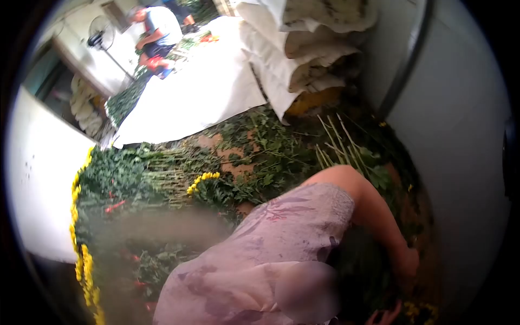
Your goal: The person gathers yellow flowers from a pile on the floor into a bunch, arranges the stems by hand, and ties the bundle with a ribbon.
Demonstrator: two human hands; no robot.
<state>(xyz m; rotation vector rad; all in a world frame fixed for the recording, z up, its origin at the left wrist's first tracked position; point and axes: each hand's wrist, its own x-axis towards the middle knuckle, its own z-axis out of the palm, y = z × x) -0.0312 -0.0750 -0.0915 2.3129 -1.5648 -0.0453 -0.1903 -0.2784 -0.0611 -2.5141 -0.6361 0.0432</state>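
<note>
Neither of my hands can be made out with certainty. Close in front, a person in a pale pink floral shirt [271,233] bends low over cut flowers. That person's bare arm [384,227] reaches down at the right. Below it, at the bottom edge, fingers of a hand [385,315] show dimly beside yellow flowers [420,311]; whose hand it is and what it touches, I cannot tell. Leafy green stems [276,143] cover the floor beyond the shirt. Bunches with yellow blooms [203,181] lie left of the shoulder. A brownish blur hides part of the left side.
White sheeting [200,81] stretches toward the back, where another person [157,32] crouches near a standing fan [100,37]. Stacked pale wrapped bundles [309,43] rise at the top. Yellow flowers [76,211] line the left edge. A white wall [460,151] bounds the right.
</note>
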